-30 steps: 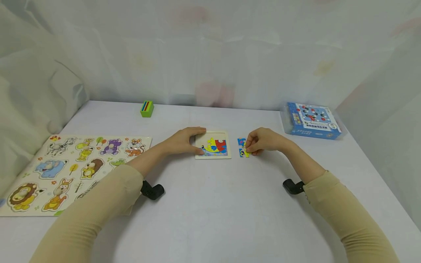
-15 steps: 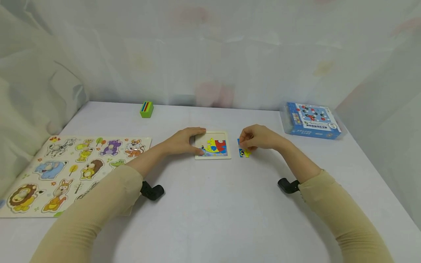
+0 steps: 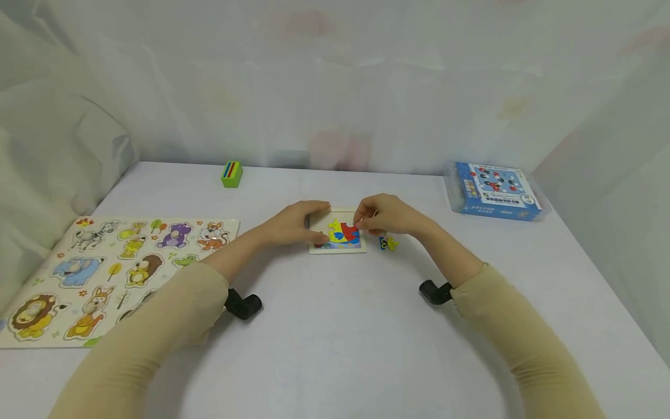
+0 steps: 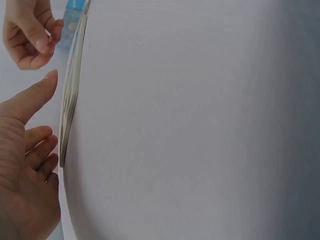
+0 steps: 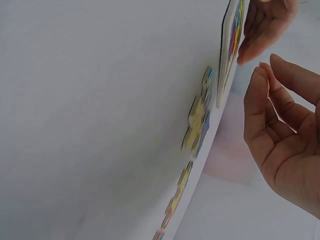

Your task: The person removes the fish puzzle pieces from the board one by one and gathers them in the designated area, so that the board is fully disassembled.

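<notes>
My left hand (image 3: 288, 224), fingers spread wide at the puzzle frame (image 3: 337, 251), nearer the far edge of the worktop (image 3: 335, 337), my right hand (image 3: 389, 215), fingers bunched together, can't tell what they hold

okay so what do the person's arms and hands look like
The left sleeve and right sleeve are plain beige, creased higher up, stopping short of the bare left hand and bare right hand. A black, bent fitting juts out near each sleeve's end.
</notes>
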Available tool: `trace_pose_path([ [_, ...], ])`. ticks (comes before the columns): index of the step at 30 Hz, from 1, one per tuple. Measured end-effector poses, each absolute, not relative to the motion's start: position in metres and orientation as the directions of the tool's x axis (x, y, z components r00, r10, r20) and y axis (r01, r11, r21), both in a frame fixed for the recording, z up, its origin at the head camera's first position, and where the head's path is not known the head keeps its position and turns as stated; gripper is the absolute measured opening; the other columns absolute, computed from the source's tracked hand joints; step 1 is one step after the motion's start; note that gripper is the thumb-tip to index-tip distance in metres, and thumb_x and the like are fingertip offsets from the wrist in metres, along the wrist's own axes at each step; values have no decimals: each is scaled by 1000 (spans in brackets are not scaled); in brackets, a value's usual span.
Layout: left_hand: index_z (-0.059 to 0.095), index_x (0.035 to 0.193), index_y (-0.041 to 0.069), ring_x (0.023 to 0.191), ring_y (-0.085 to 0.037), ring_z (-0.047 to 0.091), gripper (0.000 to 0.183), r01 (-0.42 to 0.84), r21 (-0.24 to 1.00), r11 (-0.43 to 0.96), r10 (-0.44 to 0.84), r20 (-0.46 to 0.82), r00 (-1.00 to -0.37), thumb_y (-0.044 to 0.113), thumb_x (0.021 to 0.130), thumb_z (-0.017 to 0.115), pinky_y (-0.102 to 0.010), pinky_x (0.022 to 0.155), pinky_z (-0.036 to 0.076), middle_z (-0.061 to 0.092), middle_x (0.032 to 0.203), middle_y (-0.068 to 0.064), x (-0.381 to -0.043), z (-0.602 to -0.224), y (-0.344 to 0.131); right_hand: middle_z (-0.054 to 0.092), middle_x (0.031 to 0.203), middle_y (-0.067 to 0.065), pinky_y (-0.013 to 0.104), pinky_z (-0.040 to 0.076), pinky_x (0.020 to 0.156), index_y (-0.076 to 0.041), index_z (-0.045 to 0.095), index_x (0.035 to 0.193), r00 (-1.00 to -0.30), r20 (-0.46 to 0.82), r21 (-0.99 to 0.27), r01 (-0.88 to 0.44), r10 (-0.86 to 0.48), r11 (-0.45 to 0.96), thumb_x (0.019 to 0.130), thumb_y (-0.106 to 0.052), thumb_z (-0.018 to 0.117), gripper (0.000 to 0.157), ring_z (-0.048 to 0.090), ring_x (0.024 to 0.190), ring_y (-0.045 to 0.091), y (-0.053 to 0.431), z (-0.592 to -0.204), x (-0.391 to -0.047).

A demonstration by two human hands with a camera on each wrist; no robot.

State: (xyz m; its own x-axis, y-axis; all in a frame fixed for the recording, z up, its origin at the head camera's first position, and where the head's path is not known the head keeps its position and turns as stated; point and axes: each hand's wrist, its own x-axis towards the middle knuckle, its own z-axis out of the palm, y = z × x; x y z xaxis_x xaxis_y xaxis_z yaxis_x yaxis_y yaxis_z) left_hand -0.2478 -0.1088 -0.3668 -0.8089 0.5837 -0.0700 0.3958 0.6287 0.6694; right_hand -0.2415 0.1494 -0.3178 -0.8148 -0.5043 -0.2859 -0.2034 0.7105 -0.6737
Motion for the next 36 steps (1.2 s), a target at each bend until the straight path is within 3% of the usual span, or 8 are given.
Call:
trace_pose_path([
  [9, 41, 150, 9, 149, -25, 34, 81, 422, 681, 598, 610, -45, -791, 38, 83, 77, -47, 125, 27, 43, 157, -5, -251, -371, -98, 61, 80, 3, 34, 57, 78, -11, 67, 104, -803, -273, -690, -221, -530, 689, 94, -22, 64, 15, 65, 78, 22, 128, -314, -244],
  [15, 50, 145, 18, 146, -20, 39, 71, 442, 714, 543, 637, -6, -771, 35, 82, 79, -45, 125, 26, 51, 150, 2, -253, -373, -95, 62, 80, 4, 31, 59, 79, -9, 66, 104, -793, -271, -710, -219, -546, 670, 94, -19, 65, 15, 68, 80, 24, 119, -314, -249],
  [22, 53, 141, 15, 143, -20, 42, 67, 496, 716, 492, 670, 54, -741, 29, 82, 80, -44, 125, 25, 56, 145, 1, -255, -379, -94, 65, 85, 6, 28, 60, 77, -7, 65, 106, -779, -294, -724, -196, -554, 661, 93, -18, 67, 18, 67, 78, 20, 113, -318, -255],
  [31, 53, 141, 14, 142, -21, 44, 69, 517, 721, 462, 681, 86, -727, 26, 80, 82, -44, 124, 27, 56, 146, -1, -257, -382, -94, 61, 85, 3, 22, 54, 71, -7, 65, 109, -768, -311, -695, -218, -560, 685, 87, -10, 70, 23, 60, 74, 14, 111, -327, -259],
  [36, 53, 142, 14, 142, -22, 44, 69, 515, 720, 466, 679, 82, -729, 26, 80, 82, -45, 124, 27, 56, 146, -2, -257, -383, -95, 62, 88, 2, 24, 46, 75, -9, 65, 112, -758, -297, -667, -270, -581, 694, 82, -9, 76, 32, 57, 81, 15, 113, -329, -259],
])
